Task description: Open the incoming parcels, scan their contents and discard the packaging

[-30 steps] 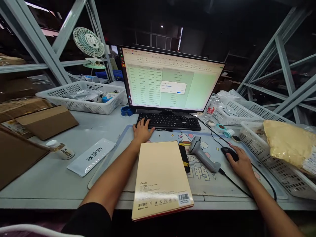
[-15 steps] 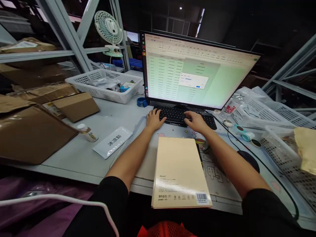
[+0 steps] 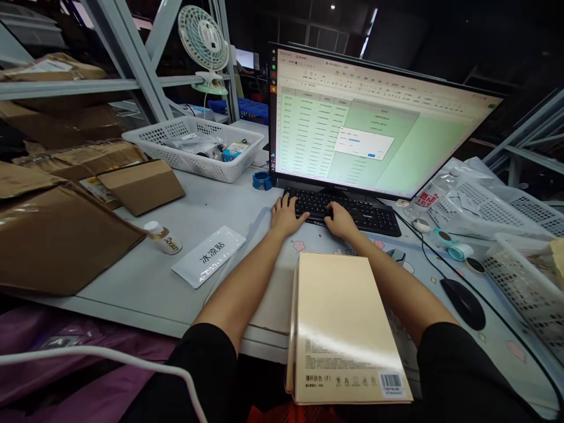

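Overall, the workstation is a pale grey bench (image 3: 132, 288) backed by steel shelving (image 3: 132, 59), with a clip-on fan (image 3: 205, 44) mounted on a shelf rail towards the rear left. A wide monitor (image 3: 383, 123) stands at the rear centre, showing a green spreadsheet with a dialog box open; its position appears chosen so that the seated person faces it directly. Flattened cardboard cartons (image 3: 57, 241) occupy the left edge, and a white plastic basket (image 3: 194, 150) of small packets sits towards the rear left corner. A second perforated basket (image 3: 524, 288) stands at the right edge. These stores appear set outward to leave the centre for the input devices.

A black keyboard (image 3: 343, 211) lies directly below the monitor, along the rear of a printed desk mat (image 3: 304, 249). The left hand (image 3: 288, 214) and right hand (image 3: 341, 222) rest on its near keys, close together, palms down and fingers loosely curved. Each is open and grasps nothing, a typing posture. A cream flat package (image 3: 343, 329) lies between the forearms, overhanging the bench's front edge, its barcode label (image 3: 391, 383) facing up, apparently kept within reach for reference. A black mouse (image 3: 462, 302) sits untouched to the right, while a foil sachet (image 3: 209, 255) and small bottle (image 3: 163, 238) lie left of the mat.
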`<state>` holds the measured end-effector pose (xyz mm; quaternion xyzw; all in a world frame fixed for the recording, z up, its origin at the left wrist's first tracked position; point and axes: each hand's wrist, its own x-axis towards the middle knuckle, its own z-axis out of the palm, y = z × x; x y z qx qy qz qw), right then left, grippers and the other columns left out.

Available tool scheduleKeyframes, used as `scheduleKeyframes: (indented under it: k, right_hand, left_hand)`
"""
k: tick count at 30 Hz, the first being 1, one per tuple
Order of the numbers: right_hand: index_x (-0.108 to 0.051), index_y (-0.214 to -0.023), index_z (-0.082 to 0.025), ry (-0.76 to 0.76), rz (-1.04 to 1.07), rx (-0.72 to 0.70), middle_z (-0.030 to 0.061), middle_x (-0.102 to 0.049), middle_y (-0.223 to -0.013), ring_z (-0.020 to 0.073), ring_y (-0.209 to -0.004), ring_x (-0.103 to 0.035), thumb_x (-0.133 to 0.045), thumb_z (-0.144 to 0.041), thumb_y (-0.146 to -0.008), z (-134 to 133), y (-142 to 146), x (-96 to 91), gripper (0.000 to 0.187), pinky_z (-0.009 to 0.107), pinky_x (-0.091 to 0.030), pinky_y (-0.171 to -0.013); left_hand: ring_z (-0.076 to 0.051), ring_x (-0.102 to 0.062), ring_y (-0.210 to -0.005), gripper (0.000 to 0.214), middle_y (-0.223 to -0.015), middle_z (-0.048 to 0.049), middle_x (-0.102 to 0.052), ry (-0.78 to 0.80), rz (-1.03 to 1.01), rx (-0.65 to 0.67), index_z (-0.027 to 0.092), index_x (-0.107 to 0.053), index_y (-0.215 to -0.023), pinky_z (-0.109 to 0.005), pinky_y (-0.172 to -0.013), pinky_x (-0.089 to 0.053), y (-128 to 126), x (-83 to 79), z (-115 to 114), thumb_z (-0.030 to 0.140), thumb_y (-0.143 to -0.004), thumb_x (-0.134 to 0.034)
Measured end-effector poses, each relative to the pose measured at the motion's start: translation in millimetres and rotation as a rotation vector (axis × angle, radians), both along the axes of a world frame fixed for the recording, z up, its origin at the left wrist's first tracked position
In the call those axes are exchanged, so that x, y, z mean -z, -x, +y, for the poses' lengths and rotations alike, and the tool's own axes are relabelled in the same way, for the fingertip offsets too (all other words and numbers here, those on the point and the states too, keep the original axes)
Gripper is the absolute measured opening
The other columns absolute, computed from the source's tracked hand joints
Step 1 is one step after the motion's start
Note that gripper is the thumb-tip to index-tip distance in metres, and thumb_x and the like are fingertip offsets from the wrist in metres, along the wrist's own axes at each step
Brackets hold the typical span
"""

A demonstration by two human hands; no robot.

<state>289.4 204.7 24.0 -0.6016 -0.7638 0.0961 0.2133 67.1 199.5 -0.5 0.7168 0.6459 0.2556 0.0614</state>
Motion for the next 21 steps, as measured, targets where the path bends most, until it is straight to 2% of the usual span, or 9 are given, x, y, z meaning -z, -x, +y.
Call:
scheduleKeyframes:
  k: [7,13,21]
  right_hand:
    - [-0.062,-0.122,-0.015,0.003,-0.030,0.041,0.0174,-0.068,-0.128,0.0318,-0.121,-0.064,-0.054,-0.016,-0.091,-4,6,-5.3,0.031,0.048,-0.050,-0.111]
    - [-0.065,-0.124,-0.017,0.010,-0.085,0.048,0.0140,-0.069,-0.135,0.0273,-0.125,-0.063,-0.058,-0.014,-0.091,-6,9,-14.4,0.034,0.039,-0.050,-0.112]
    - [-0.065,-0.127,-0.017,0.019,-0.089,0.047,0.0150,-0.067,-0.139,0.0278,-0.131,-0.060,-0.058,-0.013,-0.092,-9,9,-17.7,0.036,0.041,-0.049,-0.114]
  left_hand:
    - [-0.040,-0.034,-0.159,0.076,-0.177,-0.0152,-0.034,-0.014,-0.001,-0.009,0.016,-0.047,-0.160,-0.054,-0.130,-0.034,0,-3.1,-3,0.063,-0.101,-0.056]
    - [-0.044,-0.042,-0.153,0.066,-0.172,-0.0219,-0.041,-0.108,0.090,-0.020,0.010,-0.053,-0.154,-0.055,-0.123,-0.040,-6,-7.6,-14,0.052,-0.102,-0.057]
    - [-0.042,-0.060,-0.131,0.055,-0.161,-0.0209,-0.053,-0.150,0.167,0.052,0.009,-0.059,-0.148,-0.055,-0.114,-0.044,-11,-15.7,-21,0.042,-0.104,-0.052]
